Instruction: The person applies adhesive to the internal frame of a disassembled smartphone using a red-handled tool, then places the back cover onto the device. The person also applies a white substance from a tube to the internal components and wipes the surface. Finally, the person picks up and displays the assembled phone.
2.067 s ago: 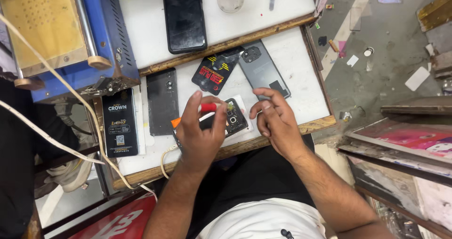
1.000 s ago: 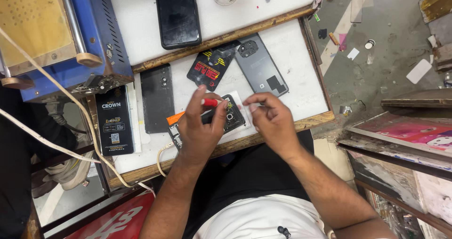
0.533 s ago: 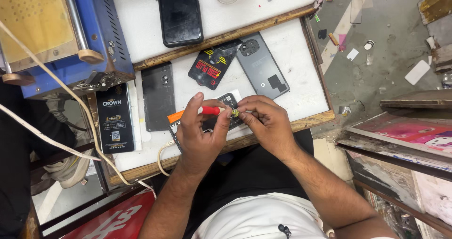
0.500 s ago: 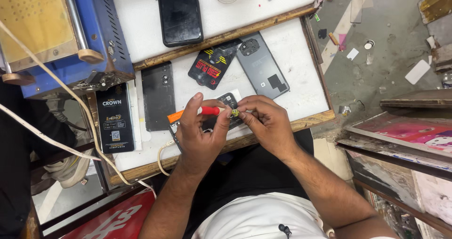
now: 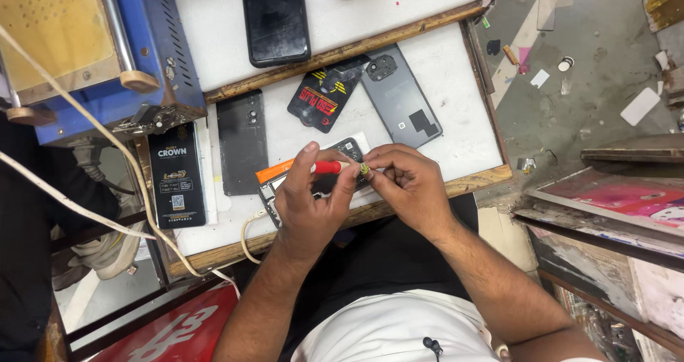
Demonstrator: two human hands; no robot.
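Both hands now meet at one spot, unlike a second ago. Left hand (image 5: 313,205) pinches the red-handled tool (image 5: 329,167) closed-fingered, steadying it; right hand (image 5: 410,187) nips a small part (image 5: 364,169) at its tip. Directly beneath the grip, the opened phone (image 5: 335,180) lies on the counter (image 5: 456,120).

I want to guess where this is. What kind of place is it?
Probably a phone repair stall. Phone back covers and a dark phone lie on the white bench, and the left hand holds a red-handled tool over an opened phone.
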